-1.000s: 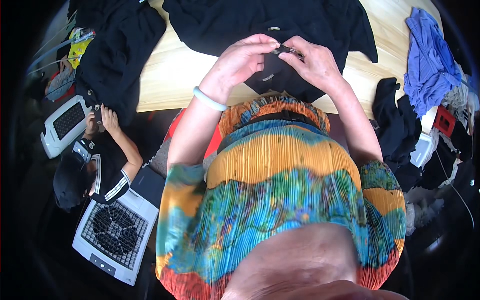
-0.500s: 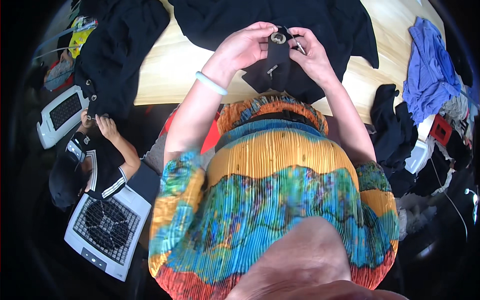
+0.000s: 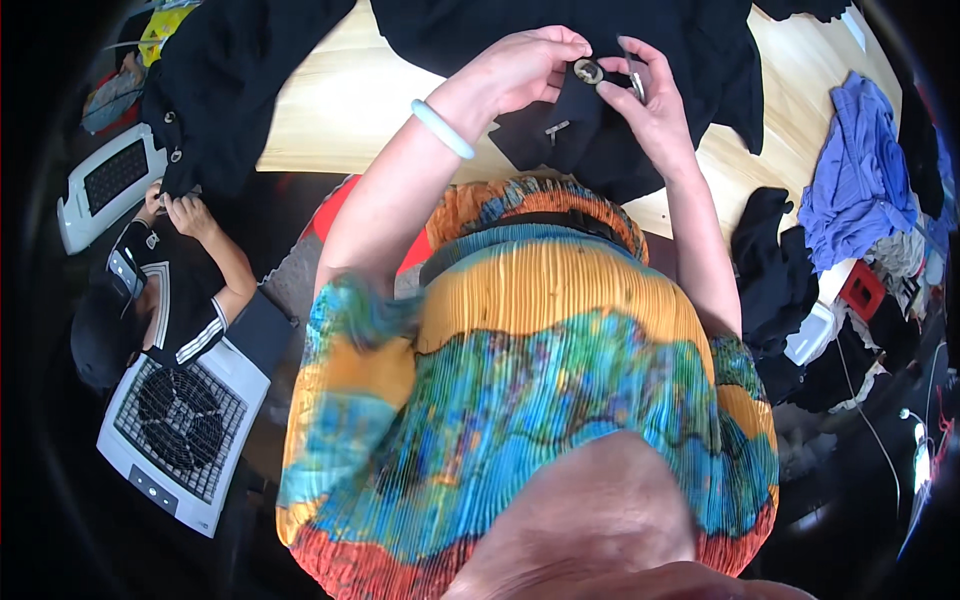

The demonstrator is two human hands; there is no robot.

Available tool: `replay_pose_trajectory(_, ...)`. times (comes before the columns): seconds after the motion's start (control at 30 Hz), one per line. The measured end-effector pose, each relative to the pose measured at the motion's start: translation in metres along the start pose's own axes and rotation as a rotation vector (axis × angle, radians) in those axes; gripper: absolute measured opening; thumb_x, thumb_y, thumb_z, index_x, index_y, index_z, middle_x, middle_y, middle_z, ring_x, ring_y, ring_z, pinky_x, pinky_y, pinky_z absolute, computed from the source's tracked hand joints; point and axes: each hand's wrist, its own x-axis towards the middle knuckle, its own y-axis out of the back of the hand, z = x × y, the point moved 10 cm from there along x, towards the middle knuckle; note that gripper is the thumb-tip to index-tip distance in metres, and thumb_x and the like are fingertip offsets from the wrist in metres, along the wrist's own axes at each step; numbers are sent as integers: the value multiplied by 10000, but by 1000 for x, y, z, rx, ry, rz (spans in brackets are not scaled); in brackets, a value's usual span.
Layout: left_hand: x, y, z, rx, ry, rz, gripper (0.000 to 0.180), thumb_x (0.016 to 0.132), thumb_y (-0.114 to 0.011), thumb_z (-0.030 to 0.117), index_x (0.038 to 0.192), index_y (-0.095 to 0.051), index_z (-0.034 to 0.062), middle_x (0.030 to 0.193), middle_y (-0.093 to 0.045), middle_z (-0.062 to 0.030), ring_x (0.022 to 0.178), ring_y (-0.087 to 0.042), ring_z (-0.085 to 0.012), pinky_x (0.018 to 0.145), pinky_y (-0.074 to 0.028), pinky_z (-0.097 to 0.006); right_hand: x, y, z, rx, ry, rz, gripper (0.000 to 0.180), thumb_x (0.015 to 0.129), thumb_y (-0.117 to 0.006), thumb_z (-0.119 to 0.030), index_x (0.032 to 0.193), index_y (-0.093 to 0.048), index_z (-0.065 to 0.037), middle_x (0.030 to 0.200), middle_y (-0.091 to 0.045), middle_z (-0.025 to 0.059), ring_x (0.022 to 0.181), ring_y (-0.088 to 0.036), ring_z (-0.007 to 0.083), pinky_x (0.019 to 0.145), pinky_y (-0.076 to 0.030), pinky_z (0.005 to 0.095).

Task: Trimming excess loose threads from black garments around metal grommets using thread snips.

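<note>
A black garment [image 3: 640, 25] lies over the table's far part, and a strip of it hangs toward me. On this strip sits a round horn-coloured button [image 3: 588, 71] with a dark middle. My left hand [image 3: 525, 68] pinches the cloth beside the button, fingers closed. My right hand [image 3: 650, 105] is just right of the button, its thumb and a finger close to the button's edge. A slim metal tool [image 3: 636, 82], perhaps thread snips, is held in its curled fingers. Lower on the strip is a small pale metallic piece [image 3: 557, 130].
The pale wooden table [image 3: 320, 110] spreads beneath. At left, a co-worker [image 3: 150, 270] handles another black garment [image 3: 225, 90] with buttons, beside a white fan unit [image 3: 180, 430]. Purple cloth [image 3: 860, 170] heaps at the right edge, near a red box-like thing [image 3: 862, 290].
Both hands and the button have shifted slightly right in the picture. The right hand has turned, and its metal tool points more upward. The view itself has shifted somewhat.
</note>
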Motion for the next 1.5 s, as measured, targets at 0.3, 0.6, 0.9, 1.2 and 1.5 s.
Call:
replay_pose_trajectory(0.3,-2,-24,11,197,-53,-93,127,862,-482,221,890,-540,111,822,-481,23,675,-378,-91,600,-326,-241,-1,-10,-12,-127,107,-28,621,686,-577,18,1244,-322,-72,1146,-487,126,1075,-459,161,897,-370,257)
replay_pose_trajectory(0.6,7,-30,-10,206,17,-309,156,840,-521,294,916,-570,166,888,-488,51,679,-296,-89,598,-238,-234,1,-12,-3,-14,-12,-176,686,696,-610,23,1290,-288,-94,1002,-545,55,731,-472,67,700,-392,199)
replay_pose_trajectory(0.9,-4,-41,-8,63,65,-387,178,863,-505,206,988,-512,79,937,-505,9,814,-520,-30,560,-436,-155,2,-9,-2,-94,92,-39,548,719,-611,10,1216,-392,-67,827,-561,0,667,-471,46,660,-401,179)
replay_pose_trajectory(1.2,-4,59,18,222,-291,404,166,852,-483,112,994,-522,36,947,-553,-95,808,-571,-213,712,-471,-298,6,25,20,493,-176,121,355,765,-556,-5,1109,-468,-19,721,-513,-28,448,-337,12,408,-264,163)
replay_pose_trajectory(1.5,-42,-49,16,906,-765,281,653,658,-728,186,1168,-346,43,1048,-540,-194,1005,-537,-277,854,-429,-332,3,33,42,681,-362,254,200,778,-545,-24,977,-543,-35,573,-408,-64,410,-294,17,395,-248,176)
